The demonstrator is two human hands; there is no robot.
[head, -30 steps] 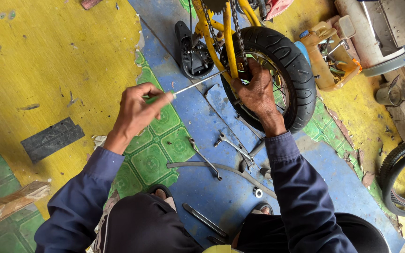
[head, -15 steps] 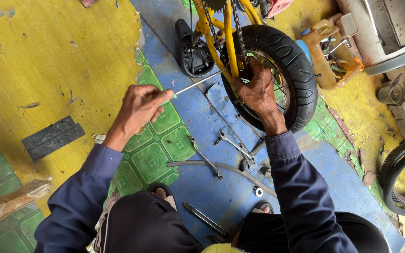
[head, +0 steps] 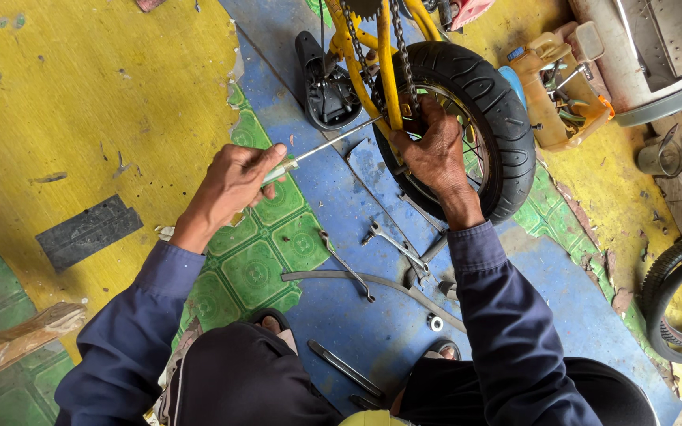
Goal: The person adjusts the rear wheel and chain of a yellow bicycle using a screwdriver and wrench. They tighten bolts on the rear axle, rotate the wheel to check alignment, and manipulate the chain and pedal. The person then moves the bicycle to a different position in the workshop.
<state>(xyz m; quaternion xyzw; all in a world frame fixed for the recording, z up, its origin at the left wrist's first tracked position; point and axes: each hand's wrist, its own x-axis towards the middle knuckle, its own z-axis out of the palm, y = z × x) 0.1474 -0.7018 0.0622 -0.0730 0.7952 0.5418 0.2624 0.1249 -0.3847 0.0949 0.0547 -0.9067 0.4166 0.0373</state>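
A small yellow bicycle frame (head: 386,63) lies upside down on the floor, its black-tyred wheel (head: 499,118) and chain (head: 400,47) facing me. My left hand (head: 234,185) grips the handle of a long screwdriver (head: 333,142), whose shaft points right toward the wheel hub. My right hand (head: 434,150) is closed around the frame and axle at the wheel's centre. The screwdriver tip meets the hub beside my right fingers, where it is partly hidden.
Wrenches (head: 392,241), a long metal bar (head: 372,284) and a small nut (head: 435,322) lie on the blue floor patch between my knees. A black saddle (head: 321,79) sits by the frame. A spare tyre (head: 676,300) lies at right, a black mat piece (head: 88,231) at left.
My left hand has shifted slightly, keeping the screwdriver pointed at the hub. My right hand stays on the axle.
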